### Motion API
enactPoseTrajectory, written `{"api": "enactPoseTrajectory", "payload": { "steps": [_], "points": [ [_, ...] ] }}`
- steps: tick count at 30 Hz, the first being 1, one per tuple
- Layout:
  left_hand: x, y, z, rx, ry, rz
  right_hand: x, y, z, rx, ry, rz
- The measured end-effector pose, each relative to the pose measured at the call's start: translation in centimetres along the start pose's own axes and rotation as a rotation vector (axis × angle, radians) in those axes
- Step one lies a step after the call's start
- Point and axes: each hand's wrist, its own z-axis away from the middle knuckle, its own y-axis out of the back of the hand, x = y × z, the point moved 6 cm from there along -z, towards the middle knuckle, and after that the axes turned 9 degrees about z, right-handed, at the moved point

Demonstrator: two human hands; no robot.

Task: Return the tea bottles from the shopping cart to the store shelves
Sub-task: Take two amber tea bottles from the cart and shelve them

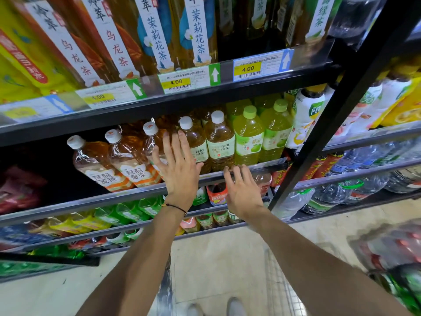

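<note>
Black metal shelves (227, 92) above pale floor (216, 258).

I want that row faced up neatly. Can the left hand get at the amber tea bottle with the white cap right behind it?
Probably yes. The left hand is open, spread right in front of the amber tea bottle at the shelf rail, with nothing between them; neighbouring bottles stand close alongside.

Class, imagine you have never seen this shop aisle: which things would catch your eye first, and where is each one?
Two bare hands, the left hand and the right hand, spread open and empty at the middle shelf rail. Behind them stands a row of amber tea bottles with white caps, then bright green bottles to the right. Above, yellow price tags line the upper shelf edge.
</note>
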Motion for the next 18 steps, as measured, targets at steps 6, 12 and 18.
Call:
{"api": "enactPoseTrajectory", "payload": {
  "steps": [6, 12, 18],
  "points": [
    [-0.6, 2.7, 0.9, -0.08, -0.042, -0.011, -0.2, 2.8, 0.5, -0.021, -0.028, -0.079],
    [0.2, 6.3, 3.6, -0.183, -0.142, 0.048, 0.2, 7.6, 2.6, 0.041, -0.044, -0.14],
    [2.4, 8.2, 7.3, -0.465, -0.33, 0.056, 1.7, 10.8, 8.2, 0.064, -0.131, -0.121]
  ]
}}
